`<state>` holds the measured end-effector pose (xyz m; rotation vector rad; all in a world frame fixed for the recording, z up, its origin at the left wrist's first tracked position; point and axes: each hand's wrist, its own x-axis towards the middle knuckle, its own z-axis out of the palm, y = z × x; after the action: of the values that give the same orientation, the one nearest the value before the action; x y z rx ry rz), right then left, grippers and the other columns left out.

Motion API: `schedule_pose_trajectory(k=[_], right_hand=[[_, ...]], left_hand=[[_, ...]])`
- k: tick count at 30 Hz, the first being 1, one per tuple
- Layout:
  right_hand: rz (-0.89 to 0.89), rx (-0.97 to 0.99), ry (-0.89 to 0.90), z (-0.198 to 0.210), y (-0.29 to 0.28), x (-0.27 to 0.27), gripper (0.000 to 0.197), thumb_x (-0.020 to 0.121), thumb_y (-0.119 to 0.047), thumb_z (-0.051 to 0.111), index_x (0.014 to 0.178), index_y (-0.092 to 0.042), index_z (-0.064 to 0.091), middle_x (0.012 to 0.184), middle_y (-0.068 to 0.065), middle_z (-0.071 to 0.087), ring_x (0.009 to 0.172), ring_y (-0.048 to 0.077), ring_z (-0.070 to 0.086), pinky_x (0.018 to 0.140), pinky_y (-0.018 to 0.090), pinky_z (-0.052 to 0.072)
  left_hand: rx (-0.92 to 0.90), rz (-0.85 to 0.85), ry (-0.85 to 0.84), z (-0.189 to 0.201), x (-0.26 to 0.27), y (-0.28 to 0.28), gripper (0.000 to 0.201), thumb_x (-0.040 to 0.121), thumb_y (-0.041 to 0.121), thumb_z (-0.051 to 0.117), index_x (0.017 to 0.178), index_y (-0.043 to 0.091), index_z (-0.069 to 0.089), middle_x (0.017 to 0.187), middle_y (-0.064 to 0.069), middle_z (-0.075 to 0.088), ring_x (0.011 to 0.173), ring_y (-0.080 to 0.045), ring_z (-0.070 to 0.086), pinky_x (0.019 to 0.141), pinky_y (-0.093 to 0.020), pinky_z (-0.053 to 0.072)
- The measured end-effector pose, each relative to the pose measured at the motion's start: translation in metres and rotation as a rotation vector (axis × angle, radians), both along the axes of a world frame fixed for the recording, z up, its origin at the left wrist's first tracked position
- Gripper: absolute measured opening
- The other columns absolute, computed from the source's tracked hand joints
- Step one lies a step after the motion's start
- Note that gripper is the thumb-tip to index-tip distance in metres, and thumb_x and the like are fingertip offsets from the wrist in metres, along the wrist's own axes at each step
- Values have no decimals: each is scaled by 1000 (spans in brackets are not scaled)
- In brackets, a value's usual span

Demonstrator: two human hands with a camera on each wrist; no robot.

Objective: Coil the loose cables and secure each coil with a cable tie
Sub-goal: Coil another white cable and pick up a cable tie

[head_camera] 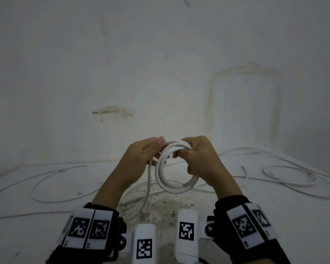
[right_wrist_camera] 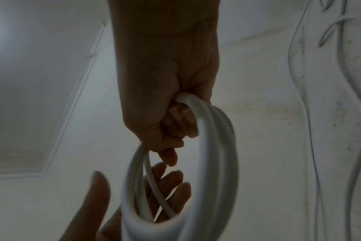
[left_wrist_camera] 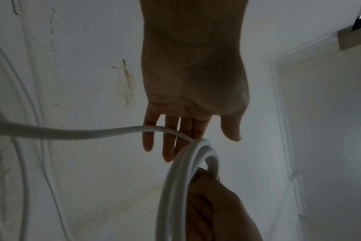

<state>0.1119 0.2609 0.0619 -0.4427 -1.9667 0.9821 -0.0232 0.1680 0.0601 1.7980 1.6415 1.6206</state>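
Observation:
A white cable coil (head_camera: 174,188) of a few loops hangs in the air between my hands, in front of the wall. My right hand (head_camera: 196,155) grips the coil's upper right side, fingers curled round the loops (right_wrist_camera: 214,146). My left hand (head_camera: 152,149) is at the coil's upper left with its fingers straight (left_wrist_camera: 169,146). The loose tail of the cable (left_wrist_camera: 72,134) lies across them. That tail (head_camera: 148,189) drops to the floor. I see no cable tie in any view.
Loose white cables lie in loops on the stained pale floor at left (head_camera: 46,180) and right (head_camera: 290,180). A thinner wire (head_camera: 72,167) runs along the foot of the marked white wall (head_camera: 160,73). Tagged white camera mounts (head_camera: 144,244) stick out below my wrists.

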Motion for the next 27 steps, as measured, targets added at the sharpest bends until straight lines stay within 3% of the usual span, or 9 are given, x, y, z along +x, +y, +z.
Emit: schedule_pose_trajectory(k=[2,5,11,15,18,20,23,25,27], right_hand=[[-20,-1,28,0,1,0,29,81,4,52,57,-10,61,42,1,38,37,15,30,37,22,30],[-38,-12,45,-1,2,-2,29,82,4,52,58,-9,61,37,-6,35,35,12,29,36,21,31],[-137,-44,105,-1,1,-9,33,82,3,53,54,-12,60,32,-9,36,33,11,30,40,24,32],[-276,-99,274,-2,-4,-22,21,80,2,50,61,8,58,42,1,38,46,20,33,50,35,35],[-297,-102,304,-2,-7,-24,19,80,3,47,67,13,57,48,8,38,48,21,36,48,34,38],[-260,-143,262,-2,-6,-21,25,83,3,47,62,1,60,45,0,40,43,18,37,43,26,37],[-117,-218,184,-1,-4,-17,28,87,2,45,64,-6,61,46,-1,43,34,13,40,43,29,43],[-46,-190,111,-3,-4,-18,17,87,-2,49,76,2,63,55,6,46,36,11,45,47,37,51],[10,-124,82,-5,-8,-20,14,87,-14,60,94,-2,62,67,7,51,43,10,49,50,37,54]], left_hand=[[3,8,-48,0,0,0,31,94,27,47,85,11,71,76,-10,69,64,-25,59,65,-37,51],[-7,32,-88,1,-3,0,30,95,20,47,84,7,72,72,-12,71,58,-32,58,54,-31,50],[-12,35,-155,5,0,-3,37,95,23,48,74,1,70,65,-17,69,54,-28,66,52,-27,53],[-10,-32,-362,7,14,0,50,79,48,55,62,1,59,50,-10,57,45,-24,59,63,-42,57],[7,-153,-454,5,21,2,39,72,43,60,63,5,57,52,-9,54,49,-25,59,78,-56,53],[0,-221,-537,4,22,2,31,75,36,58,66,6,55,50,-5,49,44,-20,52,66,-45,56],[11,-268,-684,6,25,2,27,79,32,56,71,9,43,44,4,27,33,-8,26,37,-19,32],[30,-219,-746,7,23,2,29,77,31,57,67,9,41,42,5,21,31,-5,18,33,-14,20],[46,-171,-787,7,18,2,30,73,31,59,64,10,40,41,6,20,29,-5,16,33,-11,15]])
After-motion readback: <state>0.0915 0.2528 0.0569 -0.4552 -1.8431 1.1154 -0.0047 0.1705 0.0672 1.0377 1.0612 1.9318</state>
